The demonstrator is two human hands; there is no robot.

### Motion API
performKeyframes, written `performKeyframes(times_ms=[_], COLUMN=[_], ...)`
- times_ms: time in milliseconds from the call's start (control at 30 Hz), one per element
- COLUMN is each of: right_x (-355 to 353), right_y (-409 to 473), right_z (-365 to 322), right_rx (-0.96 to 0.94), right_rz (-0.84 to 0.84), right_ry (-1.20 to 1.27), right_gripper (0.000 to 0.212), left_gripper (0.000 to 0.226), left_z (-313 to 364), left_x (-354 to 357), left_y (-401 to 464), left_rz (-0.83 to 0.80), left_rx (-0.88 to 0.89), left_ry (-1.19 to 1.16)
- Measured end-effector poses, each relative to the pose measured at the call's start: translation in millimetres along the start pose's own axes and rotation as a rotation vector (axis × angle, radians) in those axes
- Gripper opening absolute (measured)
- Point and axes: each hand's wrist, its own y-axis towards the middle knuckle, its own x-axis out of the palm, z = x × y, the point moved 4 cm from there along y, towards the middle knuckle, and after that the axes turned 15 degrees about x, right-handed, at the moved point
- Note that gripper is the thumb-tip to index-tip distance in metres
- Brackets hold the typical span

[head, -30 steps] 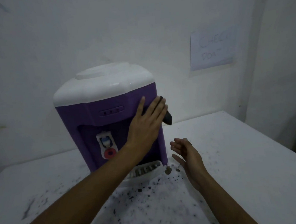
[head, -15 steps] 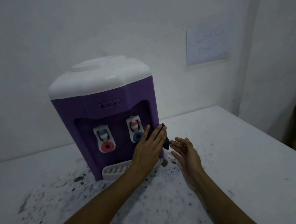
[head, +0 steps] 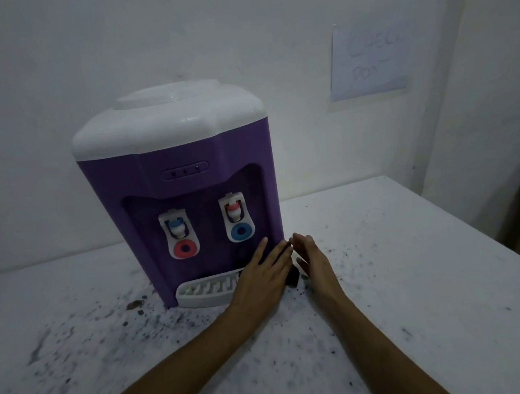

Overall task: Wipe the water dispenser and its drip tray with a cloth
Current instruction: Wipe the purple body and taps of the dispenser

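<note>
From the head view, the purple water dispenser (head: pixel 179 199) stands upright on the speckled table (head: pixel 412 278), taps facing the person, long axis vertical. The left hand (head: pixel 264 273) lies flat, fingers straight, pressing a dark cloth (head: pixel 292 279) against the front right corner near the base — likely to wipe that edge. The right hand (head: pixel 312 257), open and empty, hovers just beside. The white drip tray (head: pixel 204 293) juts forward, long axis left to right.
</note>
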Motion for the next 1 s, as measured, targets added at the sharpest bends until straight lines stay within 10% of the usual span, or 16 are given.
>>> performKeyframes(times_ms=[533, 1000], right_x=[8.3, 14.3], right_y=[-15.8, -19.1], right_z=[-1.5, -2.9], right_rx=[-0.204, -0.106], right_rz=[0.104, 0.003], right_ry=[-0.133, 0.034], right_gripper=[0.052, 0.067], left_gripper=[0.058, 0.063], left_z=[-55.0, -54.6], left_x=[-55.5, -51.7], left_y=[9.7, -1.4], left_rz=[0.463, 0.435], left_rx=[-0.284, -0.248], left_ry=[0.08, 0.103])
